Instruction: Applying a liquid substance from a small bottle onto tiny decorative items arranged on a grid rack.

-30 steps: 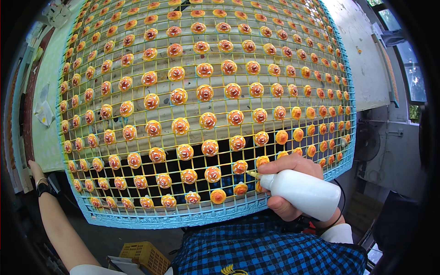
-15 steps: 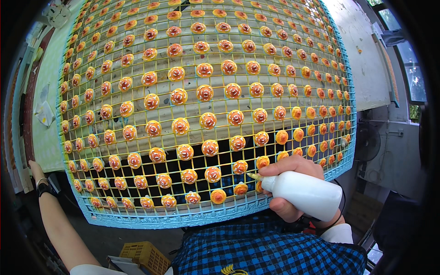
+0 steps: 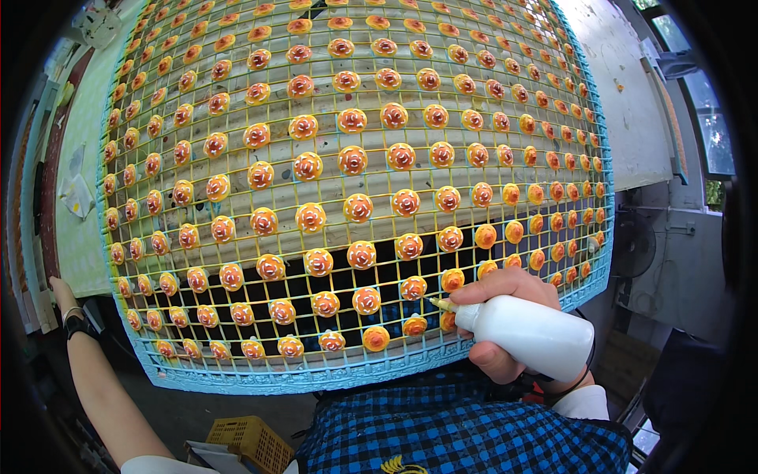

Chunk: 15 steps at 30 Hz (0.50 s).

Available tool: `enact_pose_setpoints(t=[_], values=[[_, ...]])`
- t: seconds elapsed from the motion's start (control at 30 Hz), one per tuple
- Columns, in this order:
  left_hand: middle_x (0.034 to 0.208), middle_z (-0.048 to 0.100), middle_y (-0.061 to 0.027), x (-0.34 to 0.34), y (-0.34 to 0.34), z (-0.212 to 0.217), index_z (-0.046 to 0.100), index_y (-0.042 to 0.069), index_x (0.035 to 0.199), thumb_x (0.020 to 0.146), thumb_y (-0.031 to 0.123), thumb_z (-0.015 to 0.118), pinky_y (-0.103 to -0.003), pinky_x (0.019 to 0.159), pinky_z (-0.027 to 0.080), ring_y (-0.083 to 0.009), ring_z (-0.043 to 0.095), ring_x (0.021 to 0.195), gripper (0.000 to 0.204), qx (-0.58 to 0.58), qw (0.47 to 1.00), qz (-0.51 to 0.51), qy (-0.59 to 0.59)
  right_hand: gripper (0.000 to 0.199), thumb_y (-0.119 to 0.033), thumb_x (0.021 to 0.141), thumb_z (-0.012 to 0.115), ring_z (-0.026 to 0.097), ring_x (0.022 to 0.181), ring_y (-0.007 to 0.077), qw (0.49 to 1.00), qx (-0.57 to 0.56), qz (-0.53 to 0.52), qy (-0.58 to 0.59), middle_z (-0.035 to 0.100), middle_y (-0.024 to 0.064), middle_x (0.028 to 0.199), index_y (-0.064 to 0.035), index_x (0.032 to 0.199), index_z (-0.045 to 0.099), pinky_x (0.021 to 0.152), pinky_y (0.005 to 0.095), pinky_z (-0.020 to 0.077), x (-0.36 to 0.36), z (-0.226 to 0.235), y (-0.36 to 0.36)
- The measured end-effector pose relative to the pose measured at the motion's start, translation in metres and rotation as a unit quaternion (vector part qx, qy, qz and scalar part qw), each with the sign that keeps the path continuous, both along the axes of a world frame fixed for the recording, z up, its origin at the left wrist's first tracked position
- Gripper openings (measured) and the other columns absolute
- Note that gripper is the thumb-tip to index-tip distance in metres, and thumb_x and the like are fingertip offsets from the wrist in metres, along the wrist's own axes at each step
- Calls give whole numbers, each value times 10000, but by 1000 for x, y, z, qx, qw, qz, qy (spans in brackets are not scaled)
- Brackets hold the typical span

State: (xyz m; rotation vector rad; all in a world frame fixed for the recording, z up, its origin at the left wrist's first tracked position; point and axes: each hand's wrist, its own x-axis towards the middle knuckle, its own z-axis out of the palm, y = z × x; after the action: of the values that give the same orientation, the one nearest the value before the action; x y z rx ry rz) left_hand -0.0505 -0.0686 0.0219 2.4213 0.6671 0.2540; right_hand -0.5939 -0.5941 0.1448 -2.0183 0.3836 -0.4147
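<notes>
My right hand [image 3: 505,288] is wrapped round a white squeeze bottle [image 3: 530,336] tilted with its thin yellowish nozzle pointing left. The nozzle tip is just beside an orange rosette with white dabs [image 3: 413,287]; I cannot tell whether it touches the mesh. Plainer orange rosettes, such as this one [image 3: 452,280], sit close to my fingers. The rosettes stand in rows on a yellow wire grid panel [image 3: 332,201] with a light blue ornate frame [image 3: 268,385]. My left hand [image 3: 61,295] is by the edge of the pale green surface at far left, its fingers too small and partly hidden to read.
Under the panel lies a beige, paint-spotted corrugated sheet [image 3: 229,134]. A pale green table [image 3: 75,237] is on the left, a whitish table [image 3: 624,118] at far right. Below are a yellow plastic crate [image 3: 253,442] and a blue checked apron [image 3: 466,430]. A fan [image 3: 636,245] stands right.
The bottle and my right hand have shifted slightly to the right, drawing the nozzle tip a little away from the dabbed rosette. My left hand and the panel stay where they were.
</notes>
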Motion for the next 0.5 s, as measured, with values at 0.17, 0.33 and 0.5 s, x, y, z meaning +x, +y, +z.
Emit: enact_pose_setpoints(t=[0.17,0.33,0.5], values=[[1251,354,-216,2,3,2,349,-96,1188,822,475,213,-328,964,230,-289,315,1183,692,-3,1000,0,0,358,-331,678,659,579,543,169,1000,-26,-1,-12,590,70,711,-23,843,582,449,230,441,1,0,-1],[1249,356,-216,3,2,1,350,-98,1186,822,475,212,-326,963,231,-288,318,1181,692,-8,1000,-1,1,350,-323,681,665,582,547,167,998,45,-34,1,588,77,708,-21,838,582,458,231,448,0,0,3],[1247,359,-216,3,4,1,351,-99,1185,823,474,211,-325,962,233,-287,322,1179,692,-12,1000,0,1,338,-309,685,664,584,551,167,998,49,-23,14,588,80,710,-18,837,581,466,233,453,-2,2,1]])
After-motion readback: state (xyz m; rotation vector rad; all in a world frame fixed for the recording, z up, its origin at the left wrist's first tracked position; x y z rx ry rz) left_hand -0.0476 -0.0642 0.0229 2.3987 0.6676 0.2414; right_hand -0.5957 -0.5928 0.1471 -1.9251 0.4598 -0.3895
